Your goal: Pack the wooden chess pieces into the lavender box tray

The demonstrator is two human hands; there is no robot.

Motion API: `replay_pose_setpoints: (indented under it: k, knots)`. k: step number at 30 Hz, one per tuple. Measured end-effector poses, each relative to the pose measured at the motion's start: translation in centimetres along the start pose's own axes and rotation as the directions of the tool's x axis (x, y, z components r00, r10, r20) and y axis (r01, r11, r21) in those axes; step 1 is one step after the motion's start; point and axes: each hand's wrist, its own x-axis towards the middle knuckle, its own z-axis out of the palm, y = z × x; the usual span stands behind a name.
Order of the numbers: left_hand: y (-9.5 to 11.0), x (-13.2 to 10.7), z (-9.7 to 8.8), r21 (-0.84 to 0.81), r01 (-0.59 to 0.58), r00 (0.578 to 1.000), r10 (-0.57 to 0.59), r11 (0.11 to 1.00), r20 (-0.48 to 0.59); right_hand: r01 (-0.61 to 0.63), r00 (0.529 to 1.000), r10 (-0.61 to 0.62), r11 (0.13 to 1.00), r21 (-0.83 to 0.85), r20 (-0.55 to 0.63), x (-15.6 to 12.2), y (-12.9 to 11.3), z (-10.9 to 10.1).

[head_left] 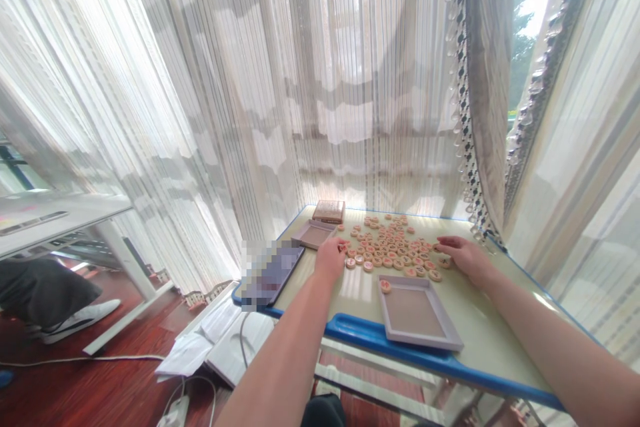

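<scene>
Many round wooden Chinese chess pieces (387,259) lie spread over the tabletop between my two hands. At the left edge of the spread is my left hand (331,256), its fingers curled inward beside the pieces; what they hold, if anything, is too small to make out. On the opposite side, my right hand (459,254) reaches in with fingers stretched out, fingertips close to the outermost pieces. In front lies a shallow box tray (420,340) with a single chess piece (385,286) in its far left corner.
Behind my left hand are another shallow tray (300,240) and a small patterned box (329,210). A tablet-like device (285,274) rests along the left edge of the blue-rimmed table (360,328). Curtains (380,114) hang behind. Papers (187,347) and a person's shoe (83,320) are at lower left.
</scene>
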Motion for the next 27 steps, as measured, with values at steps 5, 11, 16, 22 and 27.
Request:
replay_pose_setpoints:
  k: [5,11,16,22,27]
  knots:
    - [0.52,-0.11,-0.41,0.018,0.014,1.0,-0.014,1.0,0.016,0.079,0.996,-0.074,0.983,-0.163,0.04,0.07,0.36,0.28]
    - [0.88,-0.28,-0.49,0.049,0.006,1.0,-0.007,0.999,0.023,0.088,0.995,-0.072,0.948,-0.307,0.064,0.1,0.25,0.35]
    - [0.61,-0.26,-0.22,0.049,0.007,1.0,-0.008,0.999,0.01,0.073,0.996,-0.059,0.959,-0.272,0.062,-0.22,-0.36,0.27]
    - [0.68,-0.22,-0.46,0.052,0.012,1.0,-0.013,0.999,0.013,0.135,0.989,-0.101,0.915,-0.38,0.108,-0.15,-0.3,0.34]
    - [0.9,-0.29,-0.57,0.053,0.01,1.0,-0.011,0.999,0.016,0.149,0.989,-0.128,0.884,-0.443,0.077,-0.23,-0.34,0.26]
